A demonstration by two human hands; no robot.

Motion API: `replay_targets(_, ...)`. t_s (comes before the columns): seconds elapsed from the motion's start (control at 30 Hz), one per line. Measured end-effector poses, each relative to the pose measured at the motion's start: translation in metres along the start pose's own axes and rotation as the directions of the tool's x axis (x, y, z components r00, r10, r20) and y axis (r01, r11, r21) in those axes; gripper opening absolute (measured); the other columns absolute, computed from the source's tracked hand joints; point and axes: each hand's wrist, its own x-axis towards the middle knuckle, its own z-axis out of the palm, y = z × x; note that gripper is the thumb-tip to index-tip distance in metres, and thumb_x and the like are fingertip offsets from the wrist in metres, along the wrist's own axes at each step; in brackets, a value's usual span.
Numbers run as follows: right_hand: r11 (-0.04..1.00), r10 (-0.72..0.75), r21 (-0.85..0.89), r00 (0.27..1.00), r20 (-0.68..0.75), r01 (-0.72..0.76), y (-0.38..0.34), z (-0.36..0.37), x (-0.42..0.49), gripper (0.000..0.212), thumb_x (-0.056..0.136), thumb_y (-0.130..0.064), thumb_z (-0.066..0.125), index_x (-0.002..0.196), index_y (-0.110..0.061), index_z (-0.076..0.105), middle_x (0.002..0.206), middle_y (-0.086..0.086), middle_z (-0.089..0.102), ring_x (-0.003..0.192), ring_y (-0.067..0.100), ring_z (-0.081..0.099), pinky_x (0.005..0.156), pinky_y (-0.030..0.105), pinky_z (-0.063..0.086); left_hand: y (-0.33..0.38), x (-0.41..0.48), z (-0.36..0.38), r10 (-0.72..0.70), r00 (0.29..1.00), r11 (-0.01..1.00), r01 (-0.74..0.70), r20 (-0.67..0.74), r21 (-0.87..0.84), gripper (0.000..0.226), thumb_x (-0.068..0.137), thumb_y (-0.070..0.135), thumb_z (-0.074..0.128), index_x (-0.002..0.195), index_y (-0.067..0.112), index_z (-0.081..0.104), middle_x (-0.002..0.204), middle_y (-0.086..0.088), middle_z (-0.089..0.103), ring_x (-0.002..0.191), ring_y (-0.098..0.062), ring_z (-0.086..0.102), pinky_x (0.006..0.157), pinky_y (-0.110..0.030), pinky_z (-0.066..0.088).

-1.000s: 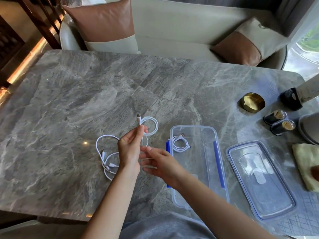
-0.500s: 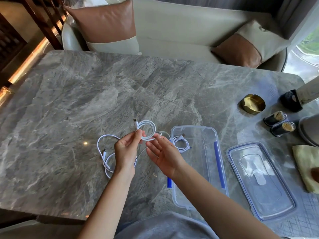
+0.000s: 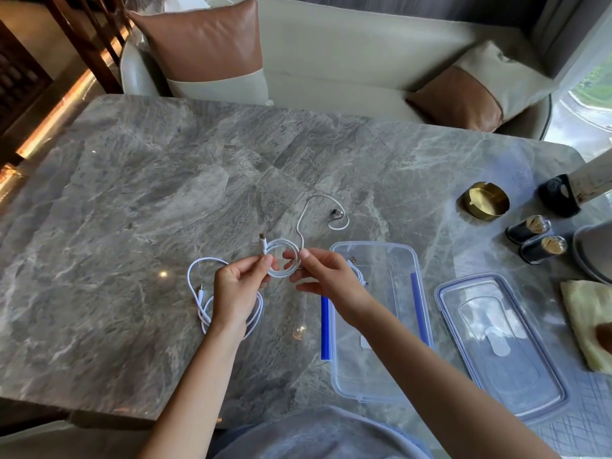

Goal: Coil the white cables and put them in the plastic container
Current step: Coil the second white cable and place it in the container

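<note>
Above the marble table, my left hand [image 3: 239, 286] pinches a small coil of white cable [image 3: 281, 256] on its left side, one plug sticking up. My right hand [image 3: 326, 276] pinches the same coil on its right side. The cable's free tail [image 3: 309, 210] loops away over the table and ends in a plug. A second white cable [image 3: 198, 293] lies loose on the table, partly under my left wrist. The clear plastic container [image 3: 404, 260] with blue clips stands to the right; a coiled cable [image 3: 359, 270] lies in it, partly hidden by my right hand.
The container's clear lid [image 3: 496, 342] lies flat to the right of it. A brass ashtray [image 3: 485, 200], two dark toothpick holders [image 3: 536, 240] and a yellow cloth [image 3: 589, 319] occupy the right edge. A sofa with cushions [image 3: 205, 51] stands beyond the table.
My right hand has come up from below to the coil's right side and pinches it. The cable's free tail now swings out over the table beyond the coil.
</note>
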Motion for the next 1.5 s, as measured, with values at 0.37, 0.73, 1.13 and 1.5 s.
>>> replay_targets(0.37, 0.984, 0.085, -0.169, 0.973, 0.216, -0.048, -0.005, -0.02, 0.003, 0.026, 0.1, -0.019, 0.043, 0.103, -0.013, 0.067, 0.087, 0.006, 0.056, 0.073, 0.004, 0.054, 0.07, 0.021, 0.055, 0.006, 0.004, -0.011, 0.01, 0.985, 0.987, -0.038, 0.17, 0.159, 0.017, 0.084, 0.014, 0.063, 0.073, 0.024, 0.072, 0.064, 0.012, 0.072, 0.062, 0.002, 0.061, 0.062, -0.009, 0.049)
replay_targets(0.73, 0.992, 0.117, -0.077, 0.962, 0.248, -0.101, -0.001, -0.018, 0.002, 0.027, 0.101, -0.02, 0.037, 0.084, -0.019, 0.058, 0.068, -0.001, 0.035, 0.06, 0.007, 0.039, 0.063, 0.018, 0.049, 0.02, -0.003, -0.013, 0.0, 0.96, 0.979, -0.057, 0.281, 0.196, 0.016, 0.085, 0.018, 0.062, 0.075, 0.025, 0.072, 0.066, 0.016, 0.071, 0.063, 0.006, 0.059, 0.063, -0.006, 0.045)
replay_targets(1.13, 0.977, 0.213, -0.1, 0.853, 0.476, -0.189, -0.006, -0.033, -0.002, 0.023, 0.095, -0.027, 0.044, 0.081, -0.021, 0.061, 0.065, -0.004, 0.033, 0.056, 0.007, 0.037, 0.061, 0.017, 0.045, 0.031, 0.02, -0.024, 0.436, 0.771, 0.576, -0.635, 0.463, 0.514, 0.035, 0.077, 0.008, 0.068, 0.106, 0.029, 0.066, 0.112, 0.006, 0.05, 0.103, -0.011, 0.049, 0.09, -0.013, 0.035)
replay_targets(1.5, 0.97, 0.143, -0.232, 0.933, 0.331, -0.067, -0.005, -0.04, -0.006, 0.027, 0.101, -0.023, 0.039, 0.083, -0.018, 0.059, 0.064, 0.001, 0.038, 0.059, 0.011, 0.035, 0.061, 0.02, 0.036, 0.016, 0.009, -0.015, 0.378, 0.774, 0.251, -0.613, 0.507, 0.749, 0.004, 0.067, 0.021, 0.074, 0.069, 0.019, 0.071, 0.079, 0.006, 0.065, 0.091, -0.023, 0.054, 0.079, -0.028, 0.024)
